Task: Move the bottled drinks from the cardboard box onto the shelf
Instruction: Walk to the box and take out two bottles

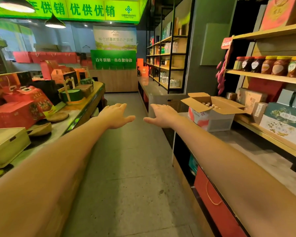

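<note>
Outstretched left hand (pixel 117 116), right hand (pixel 162 115): splayed, empty. Step to cardboard box (pixel 212 119) at far end of counter (pixel 243 144); grip probable bottled drinks (pixel 209 105) upright.

Brown cardboard box (pixel 212 106) — red-and-white print; green sign (pixel 65 9).

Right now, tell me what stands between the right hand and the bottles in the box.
Nothing visible does. The right hand is open in the aisle, left of the cardboard box. The flaps are folded out and the bottles show; only the near flap juts toward the hand.
</note>
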A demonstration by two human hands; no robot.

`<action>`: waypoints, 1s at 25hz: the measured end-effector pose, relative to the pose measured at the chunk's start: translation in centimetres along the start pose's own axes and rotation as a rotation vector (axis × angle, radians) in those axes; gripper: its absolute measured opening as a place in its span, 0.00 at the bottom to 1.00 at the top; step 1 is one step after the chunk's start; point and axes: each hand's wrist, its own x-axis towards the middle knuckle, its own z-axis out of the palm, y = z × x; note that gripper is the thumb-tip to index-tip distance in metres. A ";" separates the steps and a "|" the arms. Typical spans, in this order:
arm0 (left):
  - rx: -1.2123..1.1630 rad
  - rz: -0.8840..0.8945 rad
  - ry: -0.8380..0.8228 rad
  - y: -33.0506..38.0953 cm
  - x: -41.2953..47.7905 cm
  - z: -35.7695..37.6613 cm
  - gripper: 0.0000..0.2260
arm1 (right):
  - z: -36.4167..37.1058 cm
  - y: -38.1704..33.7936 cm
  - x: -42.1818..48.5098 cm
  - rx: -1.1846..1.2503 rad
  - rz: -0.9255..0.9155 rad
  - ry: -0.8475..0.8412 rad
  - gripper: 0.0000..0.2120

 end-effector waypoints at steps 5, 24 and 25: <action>0.009 0.033 -0.024 -3.2 10.2 2.0 0.35 | 2.0 1.9 10.1 0.016 0.038 -0.014 0.37; -0.030 0.082 -0.007 -5.1 57.3 9.0 0.35 | 6.4 20.8 52.9 -0.015 0.028 -0.006 0.36; -0.041 0.082 -0.006 -5.2 59.2 9.5 0.34 | 6.9 21.7 54.5 -0.010 0.034 -0.008 0.36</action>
